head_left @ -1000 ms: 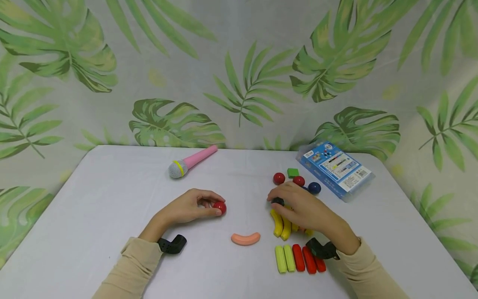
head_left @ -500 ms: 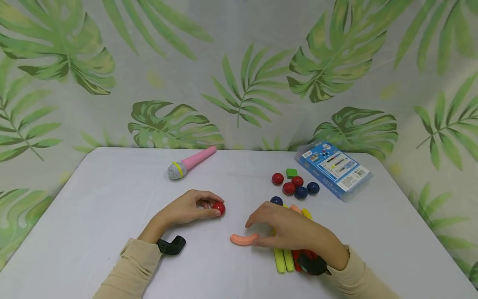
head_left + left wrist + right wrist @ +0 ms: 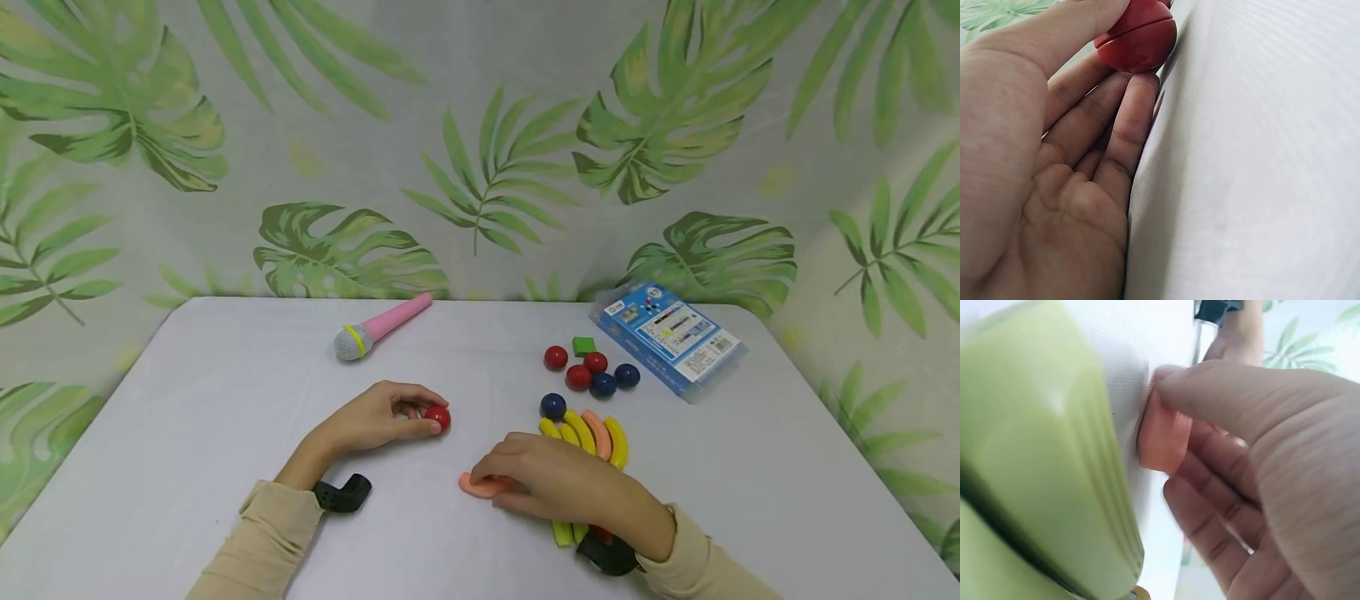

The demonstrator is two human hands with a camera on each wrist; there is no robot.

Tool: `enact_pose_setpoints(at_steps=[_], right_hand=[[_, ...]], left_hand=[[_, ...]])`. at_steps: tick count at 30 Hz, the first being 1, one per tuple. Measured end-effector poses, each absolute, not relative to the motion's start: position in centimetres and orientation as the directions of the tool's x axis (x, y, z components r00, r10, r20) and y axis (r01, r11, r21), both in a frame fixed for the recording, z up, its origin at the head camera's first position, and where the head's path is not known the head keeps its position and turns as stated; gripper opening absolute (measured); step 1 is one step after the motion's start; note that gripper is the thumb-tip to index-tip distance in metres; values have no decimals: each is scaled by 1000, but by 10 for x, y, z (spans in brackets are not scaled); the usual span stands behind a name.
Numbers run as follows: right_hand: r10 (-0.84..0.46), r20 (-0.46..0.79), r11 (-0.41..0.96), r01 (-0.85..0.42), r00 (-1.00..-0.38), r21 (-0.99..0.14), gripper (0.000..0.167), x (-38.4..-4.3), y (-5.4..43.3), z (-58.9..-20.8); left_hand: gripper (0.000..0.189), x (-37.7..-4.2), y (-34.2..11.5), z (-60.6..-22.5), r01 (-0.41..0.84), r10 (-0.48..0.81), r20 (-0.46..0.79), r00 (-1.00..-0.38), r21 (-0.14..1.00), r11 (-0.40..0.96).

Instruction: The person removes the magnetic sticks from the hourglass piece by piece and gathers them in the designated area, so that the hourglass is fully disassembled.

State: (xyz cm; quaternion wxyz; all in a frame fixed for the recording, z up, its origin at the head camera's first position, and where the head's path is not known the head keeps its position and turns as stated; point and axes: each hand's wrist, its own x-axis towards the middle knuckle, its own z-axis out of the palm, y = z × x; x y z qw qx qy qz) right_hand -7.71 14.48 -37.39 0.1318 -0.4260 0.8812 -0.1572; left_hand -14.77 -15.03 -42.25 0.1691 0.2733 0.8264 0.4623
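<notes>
My left hand (image 3: 375,418) holds a glossy red ball (image 3: 438,418) between thumb and fingertips, low at the tabletop. In the left wrist view a groove runs around the red ball (image 3: 1142,45). My right hand (image 3: 551,477) reaches over a curved salmon-pink piece (image 3: 474,486) on the table and pinches it, hiding its right end. The right wrist view has the thumb on one side of the salmon piece (image 3: 1165,439) and fingers on the other. Close beside it, large in that view, is a light green stick (image 3: 1041,431).
Beyond the right hand lie yellow curved pieces (image 3: 618,443), another salmon curved piece (image 3: 597,433), red balls (image 3: 556,357), blue balls (image 3: 553,406) and a green block (image 3: 584,347). A blue package (image 3: 671,337) lies behind them. A pink toy microphone (image 3: 382,327) lies at the back left.
My right hand has moved from the dark blue ball down and left to the salmon curved piece, and its fingers have closed on it. The left hand stays with the red ball.
</notes>
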Motion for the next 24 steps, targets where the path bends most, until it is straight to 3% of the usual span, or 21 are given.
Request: enact_pose_setpoints(at_steps=[6,15,24], right_hand=[[-763,-121,627,-682,-635,-378,32,-80,147,-370],[-648,-56,694,-559,-760,-453,40,-96,177,-349],[-652,13,605,-530,-758,-594,32,-118,200,-358]], left_hand=[[33,-147,-150,-421,291,605,-33,-796,855,430],[34,-147,-150,-419,295,614,-27,-789,860,416],[34,-147,-150,-420,288,611,-33,-791,861,419]])
